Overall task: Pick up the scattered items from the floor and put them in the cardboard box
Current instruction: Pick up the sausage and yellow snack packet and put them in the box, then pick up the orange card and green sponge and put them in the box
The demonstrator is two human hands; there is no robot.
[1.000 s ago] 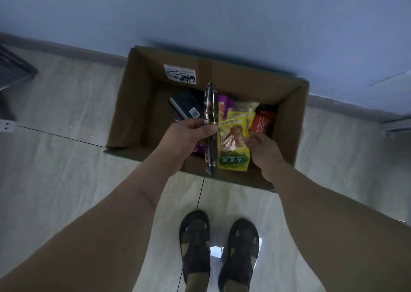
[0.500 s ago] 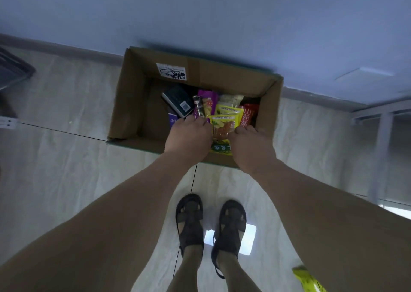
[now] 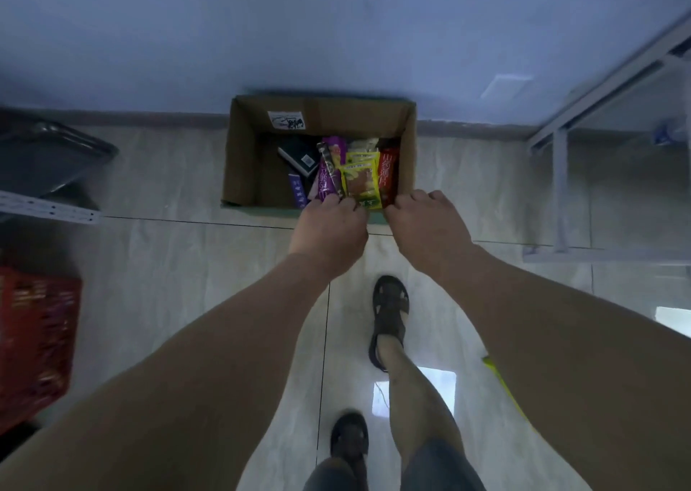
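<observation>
Cardboard box (image 3: 243, 161) sits at upper centre of the frame, open top, back against the blue wall, on the tiled floor (image 3: 157, 266). Its right half is well stocked: a dark booklet-like pack (image 3: 299, 155), a purple packet (image 3: 324, 182), a slim dark wrapped stick (image 3: 331, 170), a yellow-green snack pouch (image 3: 361, 182) and a red packet (image 3: 388, 176), all leaning together. The left half of the box floor is bare.

Both hands sit at the box's near rim, lower edge of the pile. Left hand (image 3: 329, 228) — fingers curled down, tips touching the bottom ends of the purple packet and the dark stick; whether it pinches them or only rests on them, cannot tell, since the knuckles hide the fingertips. Right hand (image 3: 428, 225) — loosely curled, fingers a little apart, just right of the yellow-green pouch and beside the red packet; nothing visibly held in it.

Progress, as a judgement: most of the task looks done, and this delivery is at or just past release. One item at least is left — a yellow-green edge (image 3: 497, 374) shows on the floor at lower right, largely hidden behind the right forearm. Elsewhere the visible floor shows no other loose items; a red crate (image 3: 33, 341) stands at the left edge.
</observation>
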